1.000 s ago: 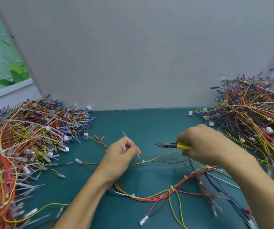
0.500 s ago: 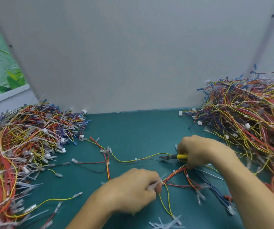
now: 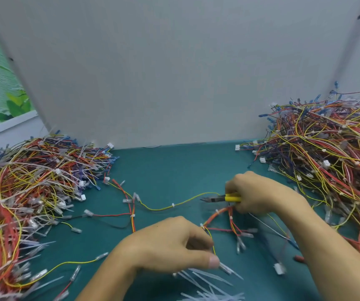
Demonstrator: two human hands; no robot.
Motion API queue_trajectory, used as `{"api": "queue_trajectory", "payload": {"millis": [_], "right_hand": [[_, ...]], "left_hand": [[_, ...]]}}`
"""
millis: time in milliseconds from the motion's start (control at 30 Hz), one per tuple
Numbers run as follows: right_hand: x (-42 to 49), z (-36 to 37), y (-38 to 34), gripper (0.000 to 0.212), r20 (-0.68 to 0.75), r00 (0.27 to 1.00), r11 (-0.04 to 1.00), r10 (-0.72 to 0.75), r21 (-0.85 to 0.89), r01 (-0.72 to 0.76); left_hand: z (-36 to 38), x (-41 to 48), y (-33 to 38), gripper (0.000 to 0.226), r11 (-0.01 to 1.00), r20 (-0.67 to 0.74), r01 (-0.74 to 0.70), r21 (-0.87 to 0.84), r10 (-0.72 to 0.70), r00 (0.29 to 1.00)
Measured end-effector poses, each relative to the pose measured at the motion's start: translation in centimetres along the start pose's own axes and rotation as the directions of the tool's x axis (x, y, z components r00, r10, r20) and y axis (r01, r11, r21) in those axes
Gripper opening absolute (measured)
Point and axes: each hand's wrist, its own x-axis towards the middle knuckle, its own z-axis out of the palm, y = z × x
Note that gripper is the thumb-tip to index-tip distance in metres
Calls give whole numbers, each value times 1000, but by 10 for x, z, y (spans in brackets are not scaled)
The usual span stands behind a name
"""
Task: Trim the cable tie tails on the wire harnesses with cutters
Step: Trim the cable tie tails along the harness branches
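the right hand (image 3: 261, 194) is clamped round the yellow handles of the cutters (image 3: 222, 198), a little right of the middle of the teal mat (image 3: 174, 170). the tool's dark nose points left, just above a yellow wire. the loose wire harness (image 3: 220, 213) lies spread across the middle of the mat, and its orange and red strands run out from under the right hand toward the near edge, with small white ties around them.

the left hand (image 3: 170, 244) sits closer to the near edge, apart from the right one, knuckles up and fingers curled. its thumb tip touches a white cable tie tail (image 3: 226, 268) and a yellow strand of the harness passes by its fingertips. the blur hides whether the tail is pinched or lying loose. just beside it, at the near edge, lies a heap of cut tails (image 3: 207, 285).

the left pile of harnesses (image 3: 33, 192), with many long white tails sticking out, covers the left edge of the mat. the right pile of harnesses (image 3: 326, 170) is stacked along the right edge into the far right corner. a grey board (image 3: 174, 72) stands along the far edge.
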Motion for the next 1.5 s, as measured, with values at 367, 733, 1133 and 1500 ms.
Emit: {"api": "queue_trajectory", "payload": {"millis": [367,733,1133,1500], "right_hand": [[-7,-24,7,5,-402,915,997,-28,57,55],[-14,-38,16,18,-584,807,977,84,209,50],[-16,-34,21,6,-280,960,989,16,145,26],[6,-6,17,21,-117,888,866,444,309,-393]], "left_hand": [[4,16,-24,34,670,-248,88,-737,-390,887],[-11,21,-26,80,-139,23,-52,-989,-489,872],[-15,34,-54,22,-256,-190,-468,-846,-674,714],[-29,27,-80,10,72,-375,-506,-859,-762,528]]}}
